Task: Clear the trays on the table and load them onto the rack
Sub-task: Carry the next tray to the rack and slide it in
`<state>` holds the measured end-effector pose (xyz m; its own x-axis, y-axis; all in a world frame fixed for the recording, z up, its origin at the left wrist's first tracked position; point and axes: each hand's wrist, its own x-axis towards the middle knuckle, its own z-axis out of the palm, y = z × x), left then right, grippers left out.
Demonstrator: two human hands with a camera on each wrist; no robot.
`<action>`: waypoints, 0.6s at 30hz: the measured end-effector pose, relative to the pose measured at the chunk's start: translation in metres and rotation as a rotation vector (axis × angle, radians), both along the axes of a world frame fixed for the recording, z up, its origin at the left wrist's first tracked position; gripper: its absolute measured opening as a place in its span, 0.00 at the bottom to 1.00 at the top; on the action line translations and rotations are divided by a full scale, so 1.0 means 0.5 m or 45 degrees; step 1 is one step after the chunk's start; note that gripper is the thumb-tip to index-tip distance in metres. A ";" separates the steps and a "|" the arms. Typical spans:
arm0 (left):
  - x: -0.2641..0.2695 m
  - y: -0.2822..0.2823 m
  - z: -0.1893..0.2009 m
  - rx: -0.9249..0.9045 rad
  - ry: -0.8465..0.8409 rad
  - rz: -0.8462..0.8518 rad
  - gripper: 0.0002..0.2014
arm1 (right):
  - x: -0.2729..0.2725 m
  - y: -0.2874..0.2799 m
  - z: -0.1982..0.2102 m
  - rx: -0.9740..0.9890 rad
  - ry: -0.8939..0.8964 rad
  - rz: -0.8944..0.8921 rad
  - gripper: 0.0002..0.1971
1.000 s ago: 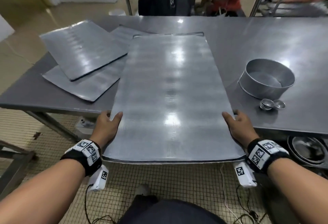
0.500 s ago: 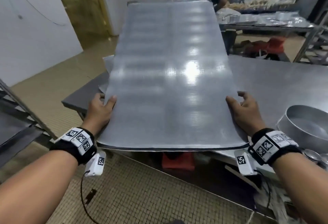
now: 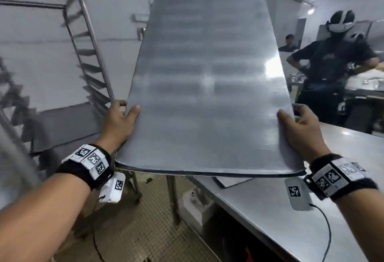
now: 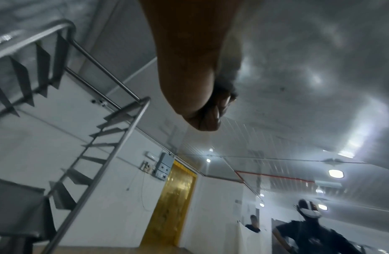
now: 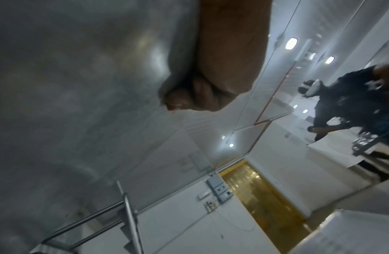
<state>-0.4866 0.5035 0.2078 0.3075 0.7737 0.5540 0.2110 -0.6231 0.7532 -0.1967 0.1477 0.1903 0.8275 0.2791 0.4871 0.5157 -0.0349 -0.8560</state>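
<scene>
A large flat metal tray (image 3: pixel 207 87) is held up in the air in front of me, its far end raised. My left hand (image 3: pixel 121 122) grips its left edge, thumb on top and fingers under. My right hand (image 3: pixel 299 128) grips the right edge the same way. The left wrist view has the fingers of my left hand (image 4: pixel 202 110) curled against the tray's grey underside (image 4: pixel 297 60). In the right wrist view my right hand (image 5: pixel 200 96) curls under the tray (image 5: pixel 80 68). The tall steel rack (image 3: pixel 91 54) with angled runners stands to the left, a tray (image 3: pixel 68 124) lying on a lower runner.
The steel table (image 3: pixel 311 209) runs along my right, another tray's corner (image 3: pixel 232 180) showing under the held one. A person in black with a headset (image 3: pixel 332 60) stands behind the table. A yellow strip-curtain door (image 4: pixel 172 206) is in the far wall.
The tray has been lifted off the table and swung left toward the rack, its far end now higher. Both hands keep the same grip on its edges.
</scene>
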 end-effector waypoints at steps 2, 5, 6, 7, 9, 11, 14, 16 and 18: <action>-0.039 0.039 0.020 0.010 -0.031 0.060 0.19 | 0.008 0.075 0.015 0.022 -0.044 0.039 0.15; -0.103 0.092 0.038 0.041 -0.069 0.175 0.21 | 0.013 0.178 0.031 0.053 -0.065 0.162 0.12; -0.125 0.101 0.042 0.043 -0.093 0.200 0.22 | 0.011 0.211 0.038 0.058 -0.073 0.196 0.11; -0.147 0.110 0.046 0.038 -0.094 0.241 0.23 | 0.008 0.242 0.046 0.060 -0.087 0.231 0.09; -0.188 0.120 0.053 0.053 -0.077 0.319 0.23 | 0.001 0.298 0.059 0.080 -0.116 0.321 0.09; -0.222 0.121 0.059 0.057 -0.079 0.380 0.22 | -0.002 0.350 0.066 0.084 -0.122 0.418 0.10; -0.266 0.107 0.068 0.012 -0.068 0.491 0.23 | -0.004 0.419 0.074 0.088 -0.103 0.556 0.11; -0.287 0.081 0.073 -0.037 -0.002 0.570 0.24 | -0.003 0.458 0.077 0.059 -0.097 0.639 0.12; -0.306 0.058 0.074 -0.057 0.040 0.645 0.24 | 0.001 0.493 0.077 0.027 -0.094 0.712 0.14</action>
